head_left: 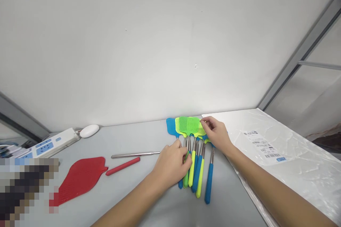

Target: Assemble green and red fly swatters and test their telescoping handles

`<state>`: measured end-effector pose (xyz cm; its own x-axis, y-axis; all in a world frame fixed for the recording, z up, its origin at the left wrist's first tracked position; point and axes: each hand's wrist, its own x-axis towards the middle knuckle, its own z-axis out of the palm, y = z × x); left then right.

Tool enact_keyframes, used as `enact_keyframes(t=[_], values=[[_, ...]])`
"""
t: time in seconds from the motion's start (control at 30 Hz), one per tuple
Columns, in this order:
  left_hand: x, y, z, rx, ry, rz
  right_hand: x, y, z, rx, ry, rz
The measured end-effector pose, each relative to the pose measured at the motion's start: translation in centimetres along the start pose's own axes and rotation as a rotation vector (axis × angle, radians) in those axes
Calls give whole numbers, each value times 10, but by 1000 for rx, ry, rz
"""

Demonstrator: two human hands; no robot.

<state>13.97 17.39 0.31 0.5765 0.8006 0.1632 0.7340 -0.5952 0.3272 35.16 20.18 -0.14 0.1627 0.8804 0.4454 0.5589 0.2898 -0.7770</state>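
Observation:
Several fly swatters with mesh heads, steel shafts and coloured grips lie fanned on the grey table [128,198], heads to the far side. My right hand [215,134] pinches the edge of a lime-green swatter head [189,126] with finger and thumb. My left hand [172,163] wraps around the shaft of a green swatter [185,175], close to the neighbouring shafts. A blue swatter head [171,127] sticks out at the left of the bunch. Other heads are partly hidden under the lime-green one. To the left lie a red swatter head [80,181], a red grip [122,166] and a bare steel shaft [135,155], all apart.
A white power strip [50,145] and a white computer mouse [89,131] sit at the table's back left. A pixelated patch covers the lower left corner. A white plastic sheet [293,170] with a barcode label [262,145] lies to the right. A white wall rises behind.

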Motion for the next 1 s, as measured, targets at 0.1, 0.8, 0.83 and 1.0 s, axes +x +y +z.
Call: enact_keyframes(t=[0.1, 0.8, 0.83, 1.0], values=[[-1, -1, 0, 4, 2, 21, 1, 1, -1, -1, 20, 13], [-53, -94, -89, 104, 60, -91, -12, 4, 5, -118, -52, -53], [-65, -101, -93, 105, 66, -118, -13, 4, 6, -153, -50, -59], [-109, -118, -100, 94, 126, -172, -23, 7, 7, -292, -102, -138]])
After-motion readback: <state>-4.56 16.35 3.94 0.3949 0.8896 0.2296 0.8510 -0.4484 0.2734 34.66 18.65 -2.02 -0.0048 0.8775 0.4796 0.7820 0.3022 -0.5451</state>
